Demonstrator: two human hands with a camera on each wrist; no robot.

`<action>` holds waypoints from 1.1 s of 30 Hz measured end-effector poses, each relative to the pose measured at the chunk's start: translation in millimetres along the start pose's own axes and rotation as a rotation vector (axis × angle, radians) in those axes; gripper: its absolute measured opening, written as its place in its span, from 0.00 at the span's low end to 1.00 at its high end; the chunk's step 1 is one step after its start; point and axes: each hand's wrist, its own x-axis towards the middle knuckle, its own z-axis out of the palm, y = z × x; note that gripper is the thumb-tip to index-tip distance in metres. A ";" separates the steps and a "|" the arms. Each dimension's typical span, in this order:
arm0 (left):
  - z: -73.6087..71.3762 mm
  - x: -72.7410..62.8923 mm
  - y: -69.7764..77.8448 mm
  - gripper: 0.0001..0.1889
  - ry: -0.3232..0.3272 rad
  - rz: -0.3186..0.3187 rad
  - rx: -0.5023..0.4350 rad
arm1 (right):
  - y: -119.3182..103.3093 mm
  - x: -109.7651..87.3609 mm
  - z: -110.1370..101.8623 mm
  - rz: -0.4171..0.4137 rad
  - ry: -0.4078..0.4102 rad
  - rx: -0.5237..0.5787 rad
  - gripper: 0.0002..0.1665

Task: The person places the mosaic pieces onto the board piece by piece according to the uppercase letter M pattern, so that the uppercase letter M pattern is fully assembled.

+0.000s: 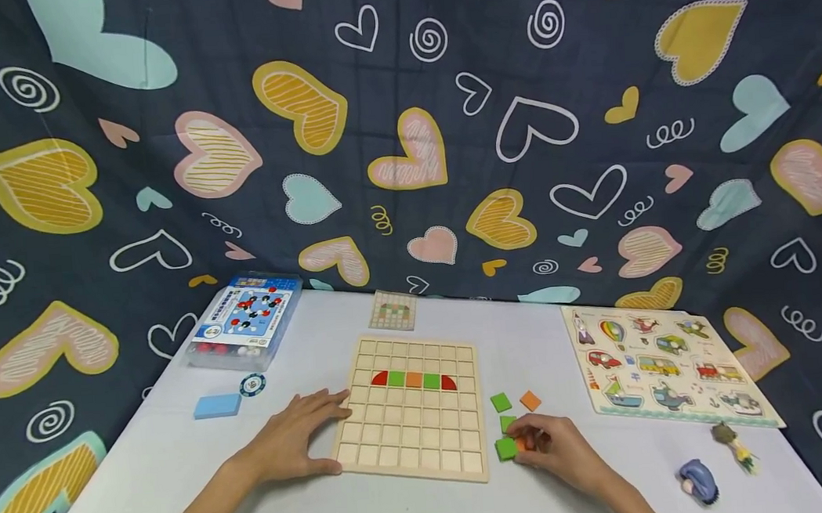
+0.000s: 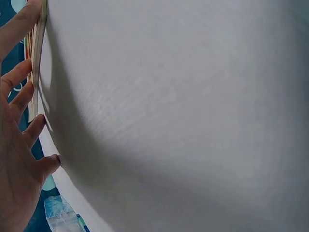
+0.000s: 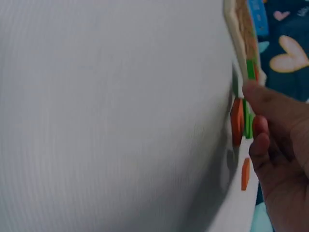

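A square wooden grid board [image 1: 409,437] lies on the table. One of its rows holds a red curved tile [image 1: 379,378], a green tile [image 1: 396,379], an orange tile [image 1: 413,379], another green tile [image 1: 431,381] and a red curved tile [image 1: 448,383]. My left hand [image 1: 291,436] rests along the board's left edge, its fingers extended and thumb spread. Right of the board, my right hand [image 1: 560,447] bends its fingers and thumb about an orange tile [image 1: 524,443] beside a green tile [image 1: 506,449]. Whether it pinches one is unclear. Fingers partly hide another green tile [image 1: 507,422].
Loose green [image 1: 501,402] and orange [image 1: 530,401] tiles lie beyond the right hand. A pattern card [image 1: 392,311] lies behind the board. At left are a boxed model set [image 1: 245,321], blue block [image 1: 217,406] and round chip [image 1: 252,385]; at right, a vehicle puzzle [image 1: 665,366] and two figurines [image 1: 698,481].
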 end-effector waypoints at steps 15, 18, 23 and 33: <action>-0.8 0.0 3.9 0.39 -0.016 -0.003 -0.012 | -30.9 31.8 51.8 0.246 0.341 0.437 0.24; -2.3 1.2 4.5 0.39 -0.015 -0.003 -0.011 | -36.7 44.8 59.4 0.220 0.348 0.402 0.22; -1.0 1.1 4.5 0.39 -0.013 -0.009 -0.018 | -44.5 62.4 71.8 0.153 0.316 0.335 0.21; 0.1 -0.4 5.2 0.39 -0.005 -0.018 -0.025 | -56.6 93.8 97.5 0.083 0.298 0.282 0.19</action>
